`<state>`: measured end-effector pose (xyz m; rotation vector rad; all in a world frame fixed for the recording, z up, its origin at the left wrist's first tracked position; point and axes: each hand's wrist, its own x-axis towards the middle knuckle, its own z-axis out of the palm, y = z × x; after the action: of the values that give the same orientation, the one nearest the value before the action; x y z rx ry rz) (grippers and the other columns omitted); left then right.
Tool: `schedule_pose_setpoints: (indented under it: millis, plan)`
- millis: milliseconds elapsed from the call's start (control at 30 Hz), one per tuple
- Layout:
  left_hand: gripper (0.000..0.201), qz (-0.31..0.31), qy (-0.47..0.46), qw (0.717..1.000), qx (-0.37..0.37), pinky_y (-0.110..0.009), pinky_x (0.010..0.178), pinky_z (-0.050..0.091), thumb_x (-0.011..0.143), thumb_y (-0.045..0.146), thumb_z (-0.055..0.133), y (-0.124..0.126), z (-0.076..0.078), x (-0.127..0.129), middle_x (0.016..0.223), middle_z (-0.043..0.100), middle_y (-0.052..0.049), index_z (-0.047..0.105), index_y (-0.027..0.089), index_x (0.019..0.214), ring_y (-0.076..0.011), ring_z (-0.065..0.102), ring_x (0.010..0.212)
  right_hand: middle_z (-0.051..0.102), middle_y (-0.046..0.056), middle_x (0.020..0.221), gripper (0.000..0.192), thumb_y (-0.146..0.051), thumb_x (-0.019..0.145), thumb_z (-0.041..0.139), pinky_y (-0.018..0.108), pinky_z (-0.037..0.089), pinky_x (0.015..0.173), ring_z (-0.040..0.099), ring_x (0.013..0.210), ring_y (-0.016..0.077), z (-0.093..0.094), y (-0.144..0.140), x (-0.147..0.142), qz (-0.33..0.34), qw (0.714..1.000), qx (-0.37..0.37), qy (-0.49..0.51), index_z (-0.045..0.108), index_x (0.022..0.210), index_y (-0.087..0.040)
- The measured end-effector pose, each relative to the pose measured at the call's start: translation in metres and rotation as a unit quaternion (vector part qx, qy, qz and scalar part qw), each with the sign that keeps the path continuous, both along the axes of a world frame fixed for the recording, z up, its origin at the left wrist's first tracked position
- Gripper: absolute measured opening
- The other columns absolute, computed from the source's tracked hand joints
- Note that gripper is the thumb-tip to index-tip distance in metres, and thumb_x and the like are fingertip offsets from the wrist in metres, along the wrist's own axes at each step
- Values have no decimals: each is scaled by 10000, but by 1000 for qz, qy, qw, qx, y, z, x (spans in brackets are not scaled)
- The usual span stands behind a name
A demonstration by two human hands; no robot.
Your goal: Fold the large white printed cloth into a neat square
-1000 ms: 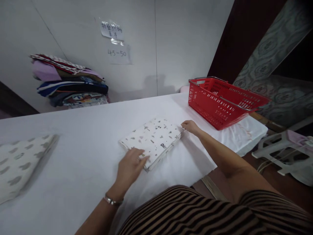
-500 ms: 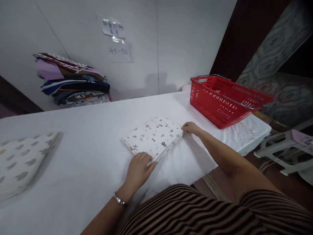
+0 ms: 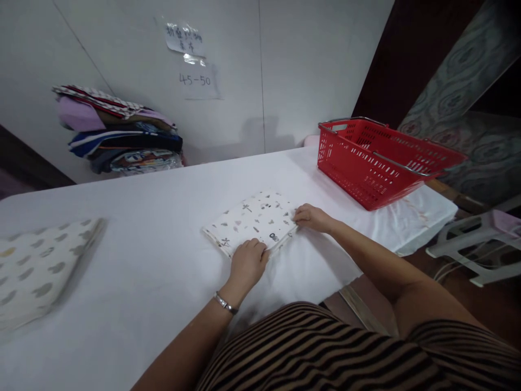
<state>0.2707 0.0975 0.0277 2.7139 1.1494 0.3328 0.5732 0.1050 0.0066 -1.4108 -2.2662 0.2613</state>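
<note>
Pinching folded cloth [image 3: 256,221] edges, both hands' fingers curled; red basket [image 3: 378,163] right, clothes stack [image 3: 118,133] behind.

We see a folded cloth [image 3: 254,222] lying mid-table [image 3: 142,217], with the left hand [image 3: 247,263] on its near edge and the right hand [image 3: 311,217] at its right corner. A basket [image 3: 378,163] stands far right, stacked fabrics [image 3: 118,130] far left, and another folded cloth [image 3: 36,269] near left.

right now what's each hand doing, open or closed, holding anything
Left hand: curled on the near edge of the folded patterned cloth; actual grip cannot be told.
Right hand: fingers on the cloth's right corner; grip cannot be told.
</note>
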Motion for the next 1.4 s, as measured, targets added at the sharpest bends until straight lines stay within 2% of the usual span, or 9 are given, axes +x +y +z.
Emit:
schedule_pose_setpoints:
  millis: [233,400,567,767,967,1133,1400]
  plan:
    - [177,21,-27,999,2,-303,703,380,894,208,448,-2,-3,0,830,595,-35,590,183,792,-170,536,800,652,77,999,204,-190,835,583,312,472,792,549,964,214,2,-3,-3,24,999,18,-34,717,984,-230]
    - [196,33,-55,998,2,-289,645,361,903,206,412,-2,-4,0,803,579,-25,560,184,777,-157,527,758,653,78,996,200,-204,858,552,313,476,801,550,971,216,7,-6,-8,12,998,25,-52,716,970,-226]
    - [183,12,-48,998,40,-303,648,374,901,191,418,-2,-6,-2,811,582,-35,566,180,793,-167,527,754,660,82,990,246,-214,908,467,316,481,796,555,971,214,9,-12,-13,-18,996,62,-55,710,953,-222]
    - [173,-70,33,992,102,-351,709,401,903,168,443,-6,-12,-4,827,584,-62,584,164,804,-208,537,803,655,66,996,287,-175,900,433,313,476,791,565,944,203,1,-24,-14,-19,993,80,-83,705,960,-242]
    - [168,-58,9,995,84,-354,730,404,869,341,564,-9,-13,-8,919,578,-59,575,178,908,-223,525,873,635,89,1032,255,-178,873,475,334,480,822,548,977,208,-1,-27,-12,0,992,95,-78,673,1029,-211]
    - [78,-47,2,996,72,-352,737,403,883,239,523,-9,-14,-9,916,585,-48,576,186,906,-212,527,867,638,94,1060,264,-173,875,469,356,482,856,547,1006,216,2,-26,-2,-4,991,100,-84,667,1046,-206]
    - [130,-54,10,994,92,-348,703,404,891,158,464,-9,-14,-7,864,576,-59,582,179,842,-209,523,823,666,100,1017,270,-232,928,433,354,499,818,581,973,218,-1,-20,1,-29,992,98,-74,698,975,-209]
